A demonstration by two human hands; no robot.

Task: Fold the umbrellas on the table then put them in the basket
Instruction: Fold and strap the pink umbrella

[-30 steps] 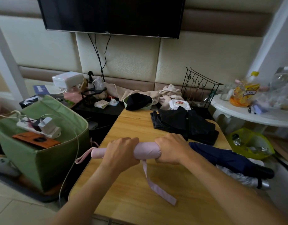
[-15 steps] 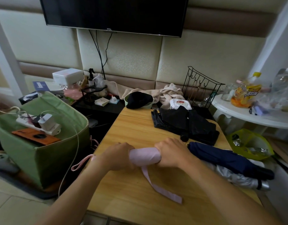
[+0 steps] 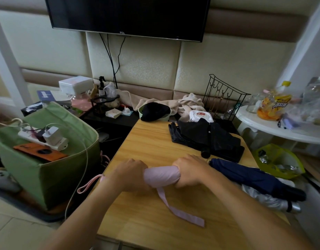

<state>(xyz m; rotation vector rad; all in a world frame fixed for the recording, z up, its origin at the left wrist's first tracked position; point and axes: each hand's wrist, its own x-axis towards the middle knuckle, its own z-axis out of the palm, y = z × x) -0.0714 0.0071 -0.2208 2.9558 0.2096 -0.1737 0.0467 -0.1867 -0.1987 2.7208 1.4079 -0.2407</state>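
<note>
A rolled pink umbrella lies crosswise over the wooden table. My left hand grips its handle end, and my right hand grips its other end. Its closing strap trails loose on the table, and a wrist loop hangs off the left edge. A navy umbrella lies at the right over a silver umbrella. Farther back sits a black umbrella, loosely gathered. The green fabric basket stands on the floor to the left.
The basket holds a power strip with chargers and an orange box. A black wire rack, a wipes pack and a bowl with a black cloth crowd the far table edge. A white round side table stands right.
My left hand has slid right along the pink umbrella toward my right hand, so the umbrella is shorter and its bare handle no longer shows.
</note>
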